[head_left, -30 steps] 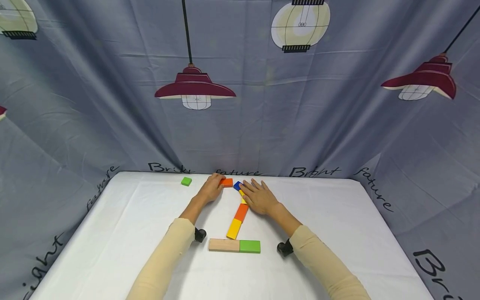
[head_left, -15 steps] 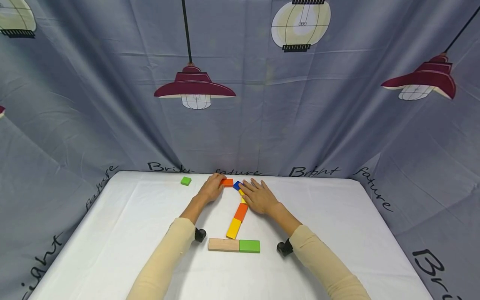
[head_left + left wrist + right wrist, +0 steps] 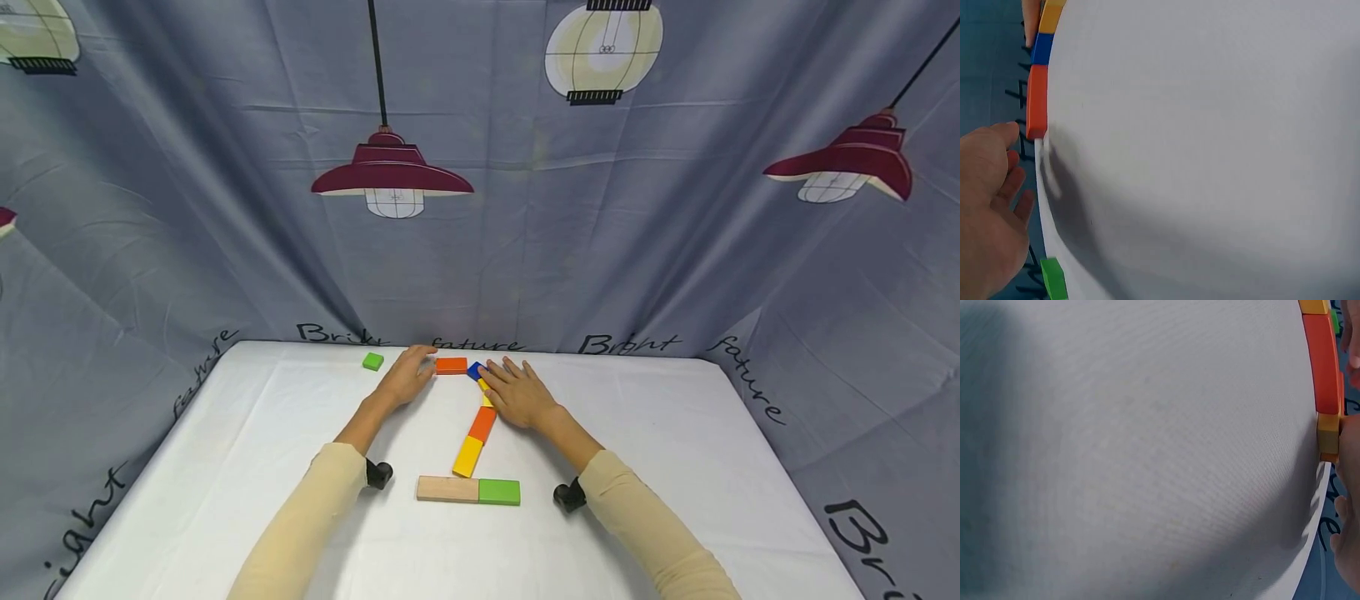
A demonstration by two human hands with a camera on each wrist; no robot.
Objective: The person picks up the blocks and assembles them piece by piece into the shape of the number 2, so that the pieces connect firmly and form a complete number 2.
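At the table's far side, my left hand (image 3: 406, 377) hovers just left of an orange block (image 3: 451, 366), its fingers loosely bent with nothing in them. In the left wrist view a gap shows between that hand and the orange block (image 3: 1037, 103). My right hand (image 3: 519, 396) lies with fingers spread over the edge of a blue block (image 3: 474, 372) and a small yellow block (image 3: 486, 396), partly hiding both. From there the line runs toward me through a second orange block (image 3: 482, 424) and a longer yellow block (image 3: 468, 457).
A plain wooden block (image 3: 447, 489) and a green block (image 3: 499, 492) lie end to end across the near end of the line. One small green block (image 3: 372, 362) sits apart at the back left. Behind the white table (image 3: 645, 533) hangs a grey-blue curtain (image 3: 495, 250).
My left hand has let go of the far orange block and drawn back to the left, exposing that block's left end. My right hand and the blocks stay in place.
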